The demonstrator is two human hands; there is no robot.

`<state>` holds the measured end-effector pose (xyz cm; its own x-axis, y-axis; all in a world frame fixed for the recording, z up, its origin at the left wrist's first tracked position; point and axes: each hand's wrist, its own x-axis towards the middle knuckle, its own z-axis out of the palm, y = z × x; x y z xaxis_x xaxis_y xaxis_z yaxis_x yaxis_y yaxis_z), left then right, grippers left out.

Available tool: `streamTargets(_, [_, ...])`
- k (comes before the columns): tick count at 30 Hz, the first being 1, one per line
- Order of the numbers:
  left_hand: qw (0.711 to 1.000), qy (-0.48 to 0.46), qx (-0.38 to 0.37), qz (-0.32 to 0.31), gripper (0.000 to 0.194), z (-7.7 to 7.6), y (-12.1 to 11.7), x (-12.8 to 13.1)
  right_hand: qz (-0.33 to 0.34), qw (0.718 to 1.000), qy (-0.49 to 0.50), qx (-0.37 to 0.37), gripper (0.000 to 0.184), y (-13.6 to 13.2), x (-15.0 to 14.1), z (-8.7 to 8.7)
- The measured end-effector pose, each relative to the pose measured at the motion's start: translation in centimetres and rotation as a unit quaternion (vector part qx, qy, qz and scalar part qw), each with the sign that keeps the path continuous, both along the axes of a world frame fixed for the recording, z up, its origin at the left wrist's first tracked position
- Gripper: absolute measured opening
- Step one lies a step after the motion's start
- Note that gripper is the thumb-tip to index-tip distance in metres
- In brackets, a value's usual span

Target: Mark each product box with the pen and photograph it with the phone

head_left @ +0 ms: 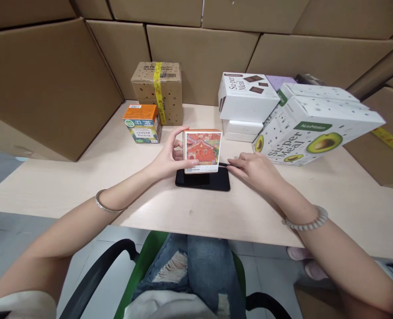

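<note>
My left hand (170, 157) grips a small box with a red building picture (203, 150), holding it upright by its left side over a flat black slab (203, 180) on the pale table (116, 177). My right hand (254, 170) rests on the table at the slab's right edge, its fingers pinched on a thin dark item I cannot make out. Both wrists wear bracelets.
An orange and green box (142, 124) and a taped perforated carton (158, 91) stand at the back left. White Super Meal boxes (246, 95) are stacked at the back right, with a large avocado-print one (312, 128) leaning. Big cardboard cartons (43, 84) wall the table.
</note>
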<state>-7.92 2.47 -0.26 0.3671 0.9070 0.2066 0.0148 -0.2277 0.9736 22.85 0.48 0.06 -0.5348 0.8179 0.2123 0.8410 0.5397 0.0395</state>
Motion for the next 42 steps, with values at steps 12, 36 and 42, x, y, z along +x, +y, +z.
streamTargets(12, [1.000, -0.004, -0.016, 0.011, 0.104, 0.0, -0.2, 0.3, -0.145, 0.965, 0.210, -0.052, 0.019, -0.9, -1.0, 0.2])
streamTargets(36, [0.992, -0.118, 0.037, -0.028, 0.104, -0.8, -1.3, 1.4, 0.094, 0.798, 0.535, -0.263, 0.081, -2.5, -4.0, -0.8])
streamTargets(42, [0.983, 0.012, 0.174, -0.051, 0.087, -1.1, -0.4, 1.1, 0.048, 0.850, 0.506, -0.140, 0.079, -3.4, -4.1, -0.5])
